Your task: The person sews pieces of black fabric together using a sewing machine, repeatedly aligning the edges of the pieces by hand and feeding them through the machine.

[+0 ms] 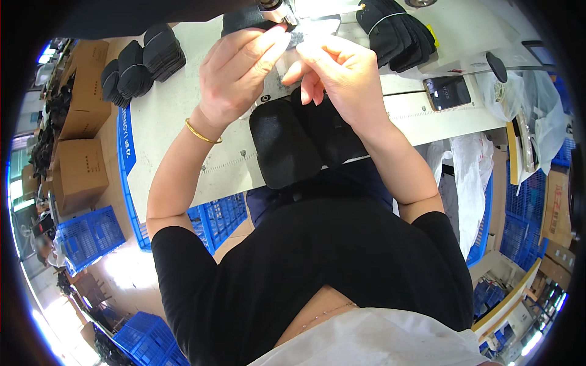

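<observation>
Under the lit head of a sewing machine, my two hands meet close to the needle area. My left hand, a gold bangle at its wrist, has its fingers pinched together at the edge of a black fabric piece. A small dark grey scrap shows between the hands. My right hand pinches with thumb and forefinger beside it, its other fingers curled; glare hides what lies in that pinch. Below the hands, black padded fabric pieces rest over the table's near edge, against my lap.
Tied bundles of black pieces lie at the table's left and by the machine's right. A phone and clear plastic bags are farther right. Blue crates and cardboard boxes stand on the floor at left.
</observation>
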### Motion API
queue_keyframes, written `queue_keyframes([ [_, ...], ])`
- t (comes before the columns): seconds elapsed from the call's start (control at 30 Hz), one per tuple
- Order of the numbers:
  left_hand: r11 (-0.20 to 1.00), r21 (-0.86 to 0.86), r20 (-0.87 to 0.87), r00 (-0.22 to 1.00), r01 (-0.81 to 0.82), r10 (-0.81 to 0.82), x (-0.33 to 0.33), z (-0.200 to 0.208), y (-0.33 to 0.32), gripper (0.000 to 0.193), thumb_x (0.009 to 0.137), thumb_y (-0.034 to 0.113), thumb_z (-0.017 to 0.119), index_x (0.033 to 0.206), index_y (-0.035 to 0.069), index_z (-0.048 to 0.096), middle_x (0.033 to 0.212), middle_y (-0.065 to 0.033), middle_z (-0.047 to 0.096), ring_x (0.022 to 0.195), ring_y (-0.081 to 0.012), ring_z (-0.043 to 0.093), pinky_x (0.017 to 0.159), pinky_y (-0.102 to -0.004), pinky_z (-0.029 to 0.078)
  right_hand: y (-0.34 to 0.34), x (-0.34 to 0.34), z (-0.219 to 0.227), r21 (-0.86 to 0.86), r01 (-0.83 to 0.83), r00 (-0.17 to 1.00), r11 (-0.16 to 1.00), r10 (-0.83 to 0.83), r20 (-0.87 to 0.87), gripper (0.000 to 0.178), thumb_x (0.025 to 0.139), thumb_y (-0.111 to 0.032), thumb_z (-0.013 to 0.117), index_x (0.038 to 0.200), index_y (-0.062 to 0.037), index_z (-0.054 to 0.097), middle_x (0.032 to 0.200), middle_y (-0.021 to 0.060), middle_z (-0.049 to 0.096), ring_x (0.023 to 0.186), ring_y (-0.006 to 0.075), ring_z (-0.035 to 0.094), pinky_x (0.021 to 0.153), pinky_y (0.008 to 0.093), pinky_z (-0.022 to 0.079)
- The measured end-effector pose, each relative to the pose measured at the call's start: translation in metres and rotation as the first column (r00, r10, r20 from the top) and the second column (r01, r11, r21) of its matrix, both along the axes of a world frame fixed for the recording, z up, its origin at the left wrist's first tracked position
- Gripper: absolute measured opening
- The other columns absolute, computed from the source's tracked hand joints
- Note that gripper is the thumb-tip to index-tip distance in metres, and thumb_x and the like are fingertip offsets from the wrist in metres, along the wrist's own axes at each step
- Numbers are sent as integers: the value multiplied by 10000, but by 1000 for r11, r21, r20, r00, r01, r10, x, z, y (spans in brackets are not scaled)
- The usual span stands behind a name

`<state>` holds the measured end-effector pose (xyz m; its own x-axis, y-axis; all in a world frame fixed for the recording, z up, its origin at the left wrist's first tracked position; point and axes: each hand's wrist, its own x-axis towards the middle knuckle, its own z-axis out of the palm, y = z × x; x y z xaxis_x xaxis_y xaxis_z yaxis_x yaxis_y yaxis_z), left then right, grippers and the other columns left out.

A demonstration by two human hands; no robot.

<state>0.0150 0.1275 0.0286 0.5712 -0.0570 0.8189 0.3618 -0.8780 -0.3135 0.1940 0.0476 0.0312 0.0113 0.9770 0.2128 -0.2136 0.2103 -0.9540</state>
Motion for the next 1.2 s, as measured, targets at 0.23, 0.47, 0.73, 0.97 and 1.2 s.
queue_keyframes([
  [0.23,997,34,14,998,-65,64,5,3,-1,361,583,12,660,939,-5,718,980,-72,706,912,-220,656,726,-306,543,-4,1,3,-24,5,999,1000,-4,33,237,939,-148,607,767,5,665,696,71,709,468,76,583,428,201,422],
  [0.47,993,25,17,993,-117,117,12,7,-6,348,569,32,655,911,1,710,956,-67,685,896,-222,644,734,-313,543,-6,3,0,-29,-14,996,999,16,91,198,945,-152,597,941,26,683,736,96,708,486,88,585,432,196,426],
  [0.73,985,-25,-13,985,-172,172,17,7,-14,331,625,42,669,951,-10,692,909,-54,644,896,-210,604,725,-314,520,-6,4,-4,-36,-32,996,999,35,79,192,947,-145,604,960,30,683,739,92,705,489,85,584,436,189,428],
  [0.97,981,-53,2,982,-188,188,18,5,-12,309,643,33,676,949,-6,691,917,-57,645,885,-206,601,707,-309,509,-8,9,-12,-79,-14,997,997,21,79,186,941,-145,607,953,23,686,737,91,708,489,82,581,440,196,428],
  [1.2,988,-51,21,989,-145,147,17,2,-9,312,644,8,670,956,4,692,937,-63,648,892,-216,600,729,-314,507,-12,13,-17,-127,-15,998,992,23,62,167,932,-131,612,942,18,688,731,91,709,483,82,578,436,206,424],
])
